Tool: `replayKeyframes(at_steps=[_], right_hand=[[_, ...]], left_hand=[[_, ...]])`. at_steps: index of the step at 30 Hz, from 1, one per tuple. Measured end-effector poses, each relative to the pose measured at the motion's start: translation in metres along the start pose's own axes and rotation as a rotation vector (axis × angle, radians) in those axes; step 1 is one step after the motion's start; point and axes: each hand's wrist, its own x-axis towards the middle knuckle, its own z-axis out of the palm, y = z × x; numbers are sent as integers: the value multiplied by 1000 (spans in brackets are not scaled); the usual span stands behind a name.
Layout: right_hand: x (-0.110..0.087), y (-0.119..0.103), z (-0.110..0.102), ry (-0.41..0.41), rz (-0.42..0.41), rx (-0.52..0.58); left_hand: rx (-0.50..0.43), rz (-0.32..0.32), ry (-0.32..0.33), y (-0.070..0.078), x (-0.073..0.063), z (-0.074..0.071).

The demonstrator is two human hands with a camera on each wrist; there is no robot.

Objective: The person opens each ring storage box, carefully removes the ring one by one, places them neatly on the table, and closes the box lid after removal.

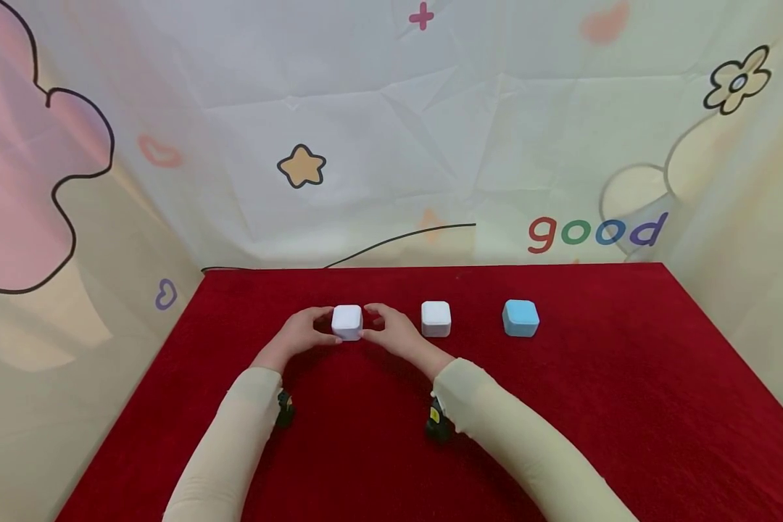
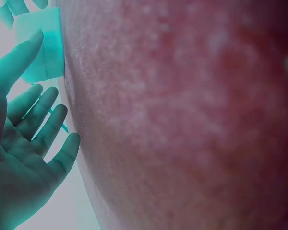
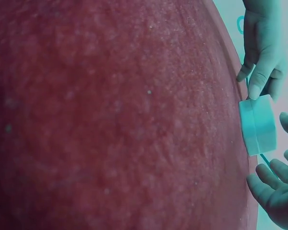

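A small white box (image 1: 347,322) with rounded corners rests on the red cloth, between the two hands. My left hand (image 1: 298,331) is at its left side, thumb toward the near corner and fingers toward the far one. In the right wrist view the left thumb overlaps the box's edge, and a seam runs around the box. My right hand (image 1: 398,333) is on the other side, curved around the right side with the thumb tip close to the near corner. The left wrist view shows the left fingers (image 2: 43,112) spread and relaxed beside the box.
To the right of the hands stands a second white box (image 1: 436,319). Farther right is a light blue box (image 1: 520,318), roughly in the same row. Red cloth (image 1: 594,406) covers the table, and a printed curtain (image 1: 378,130) hangs behind and at the sides.
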Motion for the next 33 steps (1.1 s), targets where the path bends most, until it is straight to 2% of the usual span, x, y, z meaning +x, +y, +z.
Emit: replayKeyframes(at_steps=[16, 22, 33], right_hand=[[11, -3, 9, 12, -3, 36], [13, -8, 14, 24, -31, 28], [18, -10, 20, 19, -22, -8]], left_hand=[[-12, -3, -39, -4, 5, 1], [-4, 39, -37, -6, 6, 0], [5, 92, -34, -9, 9, 2]])
